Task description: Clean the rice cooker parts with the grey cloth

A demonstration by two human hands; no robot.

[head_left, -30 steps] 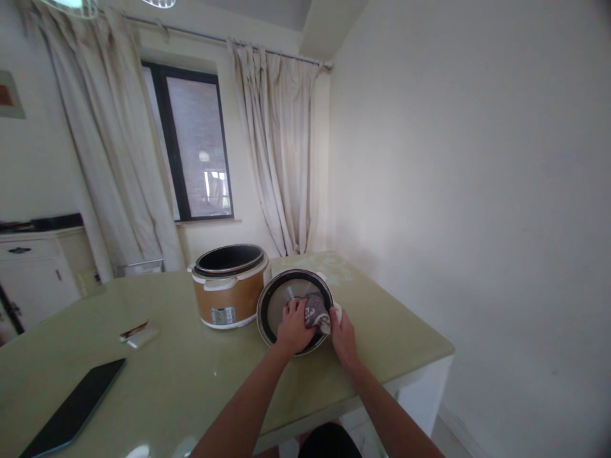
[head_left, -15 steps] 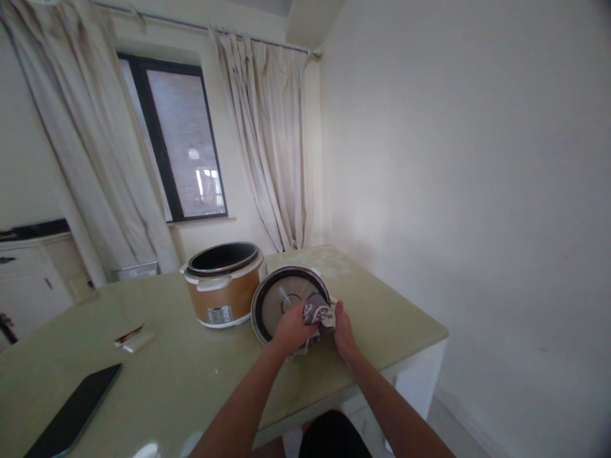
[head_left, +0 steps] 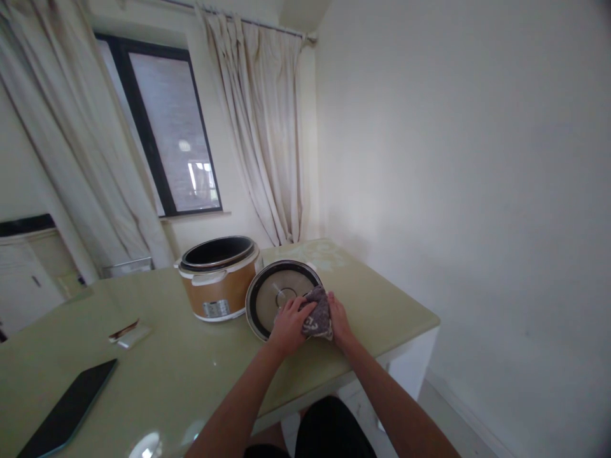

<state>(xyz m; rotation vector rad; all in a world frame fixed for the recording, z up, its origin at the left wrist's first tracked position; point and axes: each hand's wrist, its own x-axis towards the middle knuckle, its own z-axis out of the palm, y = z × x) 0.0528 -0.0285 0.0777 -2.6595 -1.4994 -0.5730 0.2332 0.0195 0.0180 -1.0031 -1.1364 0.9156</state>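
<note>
The lid [head_left: 281, 284], probably stiff, slick and light, is best held by its edge; left hand [head_left: 287, 324] clasps soft-looking cloth [head_left: 317, 319], right hand [head_left: 340, 319] unclear.

Single view, head-worn. Camera above the near side of the lid [head_left: 279, 286], facing forward and slightly down over the surface [head_left: 186, 381]. Range to lid: about arm's reach. Field wide: lap [head_left: 329, 429] on the near side of the lid, window [head_left: 172, 133] beyond it to the left, wall [head_left: 453, 165] to its right.
</note>
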